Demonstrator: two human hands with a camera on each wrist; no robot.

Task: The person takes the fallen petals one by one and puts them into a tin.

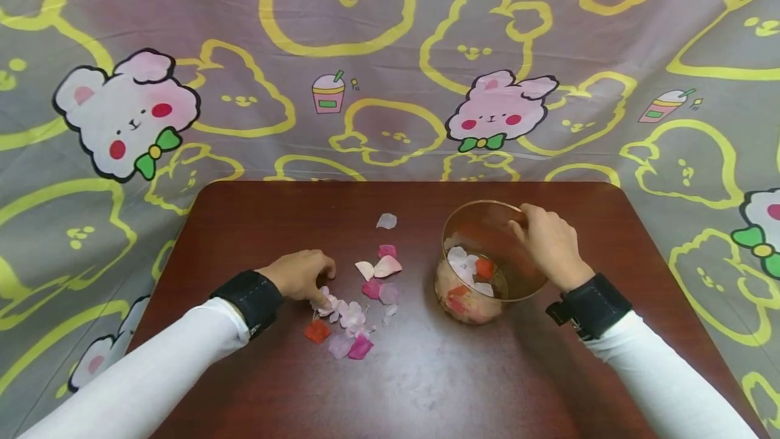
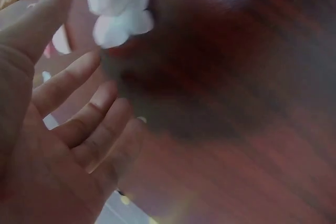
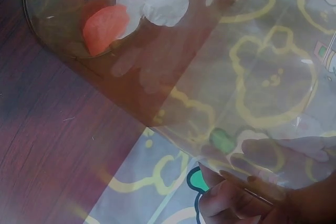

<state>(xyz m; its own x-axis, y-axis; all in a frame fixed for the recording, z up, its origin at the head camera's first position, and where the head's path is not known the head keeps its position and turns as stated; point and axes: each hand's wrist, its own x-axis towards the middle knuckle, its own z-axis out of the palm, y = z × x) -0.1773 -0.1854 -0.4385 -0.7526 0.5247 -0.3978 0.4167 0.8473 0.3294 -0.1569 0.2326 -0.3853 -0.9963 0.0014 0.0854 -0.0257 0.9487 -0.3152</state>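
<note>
seen from above: dark wooden table (image 1: 426,385) against a cartoon bunny cloth (image 1: 122,114). left hand (image 1: 300,275) resting knuckles-up at the edge of a loose scatter of fabric petals (image 1: 356,303), pink, white and red, fingertips pinching a small white cluster (image 2: 118,11); remaining fingers (image 2: 79,103) loosely spread in the left wrist view. right hand (image 1: 551,242) curled over the far rim of a clear glass bowl (image 1: 453,290), tilted toward the petals, mouth facing left, several petals already inside, an orange one (image 3: 105,27) near the base. bowl just right of the scatter, not touching it. best handled, by judgement, with a light pinch gathering few petals at once, a short carry straight into the tilted mouth, and a steady rim grip to prevent rolling or spilling.
</note>
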